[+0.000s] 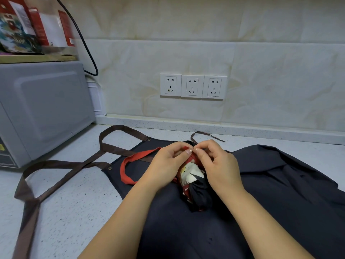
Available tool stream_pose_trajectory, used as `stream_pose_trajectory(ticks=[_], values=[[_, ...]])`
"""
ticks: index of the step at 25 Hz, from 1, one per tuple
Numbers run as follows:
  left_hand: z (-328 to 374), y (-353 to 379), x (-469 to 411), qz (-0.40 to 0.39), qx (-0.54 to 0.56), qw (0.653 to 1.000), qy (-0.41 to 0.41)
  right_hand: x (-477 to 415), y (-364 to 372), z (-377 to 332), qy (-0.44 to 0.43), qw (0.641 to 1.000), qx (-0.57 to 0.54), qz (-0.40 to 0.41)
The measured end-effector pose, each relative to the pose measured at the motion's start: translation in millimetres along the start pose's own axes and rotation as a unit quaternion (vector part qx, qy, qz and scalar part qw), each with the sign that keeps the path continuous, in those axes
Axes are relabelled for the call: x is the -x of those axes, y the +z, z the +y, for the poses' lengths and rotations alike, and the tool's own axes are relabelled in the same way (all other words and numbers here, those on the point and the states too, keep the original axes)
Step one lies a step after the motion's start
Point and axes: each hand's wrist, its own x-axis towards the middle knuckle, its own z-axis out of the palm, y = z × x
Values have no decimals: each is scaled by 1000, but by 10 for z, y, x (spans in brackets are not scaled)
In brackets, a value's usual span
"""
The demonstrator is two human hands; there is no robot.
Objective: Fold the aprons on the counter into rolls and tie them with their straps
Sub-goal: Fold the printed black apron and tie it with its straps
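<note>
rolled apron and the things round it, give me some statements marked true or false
1. The rolled apron lies on a dark apron spread flat on the counter. True.
2. The left hand and right hand both pinch the red strap. True.
3. The dark apron's straps are red. False: it has brown straps.
4. A plug sits in the middle socket. False: all three wall sockets are free.
5. The microwave stands to the right of the aprons. False: the microwave is on the left.
</note>
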Motion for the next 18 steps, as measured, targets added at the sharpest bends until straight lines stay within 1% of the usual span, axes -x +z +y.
stream_pose_trajectory(ticks=[4, 7, 9, 13, 16, 18], values=[[47, -17, -8, -20, 88, 994, -68, 42, -5, -36, 13, 998, -61, -2], [41, -65, -36, -22, 175, 978, -115, 21, -11, -55, 36, 991, -121, -42], [28, -95, -43, -21, 207, 968, -141, 15, -9, -36, 39, 986, -144, -72], [2, -133, -16, -39, 202, 968, -145, 10, -54, -2, 74, 977, -164, -115], [15, -107, 11, -9, 182, 974, -135, -4, -94, 22, 105, 971, -167, -132], [41, -72, 36, 14, 130, 987, -94, -13, -94, 31, 125, 968, -179, -127]])
